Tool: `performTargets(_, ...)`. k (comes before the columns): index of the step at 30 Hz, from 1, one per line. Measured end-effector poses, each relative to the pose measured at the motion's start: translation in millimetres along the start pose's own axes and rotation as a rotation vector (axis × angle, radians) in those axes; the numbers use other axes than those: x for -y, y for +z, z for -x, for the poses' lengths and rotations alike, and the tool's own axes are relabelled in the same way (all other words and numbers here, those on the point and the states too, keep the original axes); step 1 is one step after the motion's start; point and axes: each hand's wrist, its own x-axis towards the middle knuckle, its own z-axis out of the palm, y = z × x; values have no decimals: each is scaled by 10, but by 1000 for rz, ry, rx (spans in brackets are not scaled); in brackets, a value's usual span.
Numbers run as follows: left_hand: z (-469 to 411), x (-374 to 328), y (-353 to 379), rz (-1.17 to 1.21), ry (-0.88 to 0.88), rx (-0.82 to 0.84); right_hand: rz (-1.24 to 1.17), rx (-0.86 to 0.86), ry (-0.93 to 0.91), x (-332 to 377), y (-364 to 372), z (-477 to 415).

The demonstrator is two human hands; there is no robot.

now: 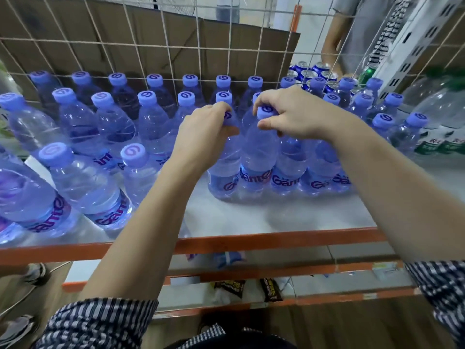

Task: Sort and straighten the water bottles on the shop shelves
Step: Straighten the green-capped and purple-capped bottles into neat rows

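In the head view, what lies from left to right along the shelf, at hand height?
Front-left bottles → left hand, gripping a bottle → right hand, gripping the neighbouring bottle → green-label bottles.

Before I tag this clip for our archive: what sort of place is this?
Most likely a small shop's drinks aisle: rows of identical purple-capped water bottles stand on an orange-edged shelf, with blue drink cans behind them and snack packets lower down.
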Motion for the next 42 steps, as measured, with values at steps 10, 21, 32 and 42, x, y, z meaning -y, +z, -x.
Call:
performTargets(10,479,272,619,468,-85,-112,101,-48,-123,-102,130,-39)
performTargets(21,716,468,1163,513,-302,-70,133,-300,-168,-170,314,77)
performTargets(32,808,552,1169,770,-362,33,-149,-267,-96,-586,1686,1015)
performTargets(42,847,438,1269,612,-404,-114,-97,-212,74,-693,1968,1091)
